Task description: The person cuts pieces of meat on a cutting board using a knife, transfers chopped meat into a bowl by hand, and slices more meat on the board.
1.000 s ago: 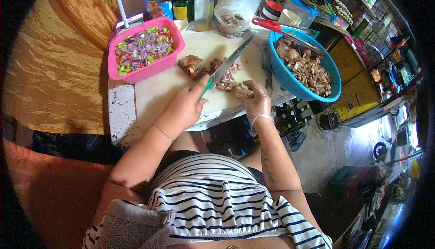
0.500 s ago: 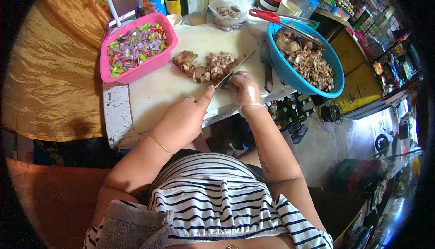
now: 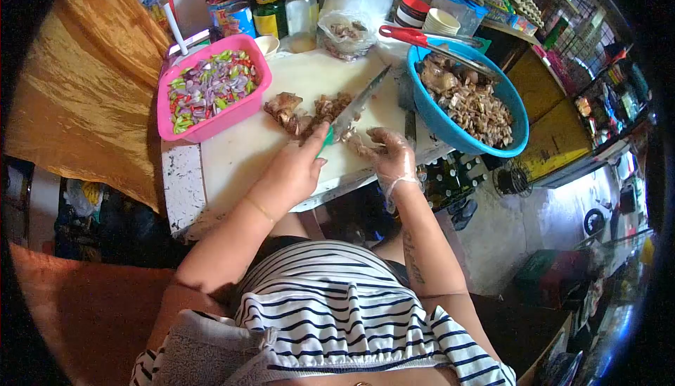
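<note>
My left hand point(image 3: 294, 171) is wrapped round the green handle of a kitchen knife point(image 3: 360, 105), index finger along its top. The blade points up and right over chopped cooked meat point(image 3: 325, 113) on a white cutting board point(image 3: 242, 161). A larger uncut chunk of meat point(image 3: 284, 108) lies at the pile's left end. My right hand point(image 3: 394, 154), in a clear plastic glove, is just right of the blade with fingers curved and apart. Small meat bits point(image 3: 358, 145) lie by its fingertips; whether it touches them is hard to tell.
At the left stands a pink basin point(image 3: 211, 126) of sliced onions and peppers. A blue basin point(image 3: 517, 115) at the right holds chopped meat, with red-handled tongs point(image 3: 450, 50) across it. A second knife point(image 3: 410, 127) lies beside it. Bagged meat point(image 3: 346, 34) and bottles point(image 3: 301, 13) stand behind.
My right hand has moved right and down, away from the blade, and its fingers have opened. My left hand has shifted slightly left, turning the knife so more blade and the green handle show.
</note>
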Tool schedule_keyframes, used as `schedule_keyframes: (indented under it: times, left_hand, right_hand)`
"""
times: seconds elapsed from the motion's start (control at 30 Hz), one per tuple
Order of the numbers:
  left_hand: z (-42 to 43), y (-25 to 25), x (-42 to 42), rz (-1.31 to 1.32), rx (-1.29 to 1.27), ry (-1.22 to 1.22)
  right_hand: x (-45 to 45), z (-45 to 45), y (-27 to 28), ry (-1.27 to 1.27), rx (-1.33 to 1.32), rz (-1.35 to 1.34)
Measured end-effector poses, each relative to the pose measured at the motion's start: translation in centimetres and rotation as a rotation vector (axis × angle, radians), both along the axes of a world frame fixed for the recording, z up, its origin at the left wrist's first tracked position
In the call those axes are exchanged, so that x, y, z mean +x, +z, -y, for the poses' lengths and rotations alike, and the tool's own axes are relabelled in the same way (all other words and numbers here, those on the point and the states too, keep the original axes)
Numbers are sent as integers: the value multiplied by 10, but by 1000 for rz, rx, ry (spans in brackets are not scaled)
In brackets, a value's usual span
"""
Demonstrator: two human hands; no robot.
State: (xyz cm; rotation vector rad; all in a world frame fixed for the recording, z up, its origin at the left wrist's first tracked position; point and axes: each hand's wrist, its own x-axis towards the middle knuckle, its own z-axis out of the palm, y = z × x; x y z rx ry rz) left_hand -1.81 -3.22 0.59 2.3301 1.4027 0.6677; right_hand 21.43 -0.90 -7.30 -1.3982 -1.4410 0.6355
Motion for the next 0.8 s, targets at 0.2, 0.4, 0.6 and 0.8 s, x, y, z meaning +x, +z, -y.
schedule_keyframes:
  times: [0.2,0.4,0.6,0.8]
  left_hand:
    - [20,38,5,-43,85,38]
    - [14,3,16,-142,-125,24]
    - [2,22,13,-45,-19,12]
    - [8,10,21,-36,-55,5]
  right_hand:
    - [-6,10,7,38,116,227]
    - [-10,-2,6,47,141,274]
    - [-11,-12,20,59,68,258]
    - [-2,-34,-3,84,175,370]
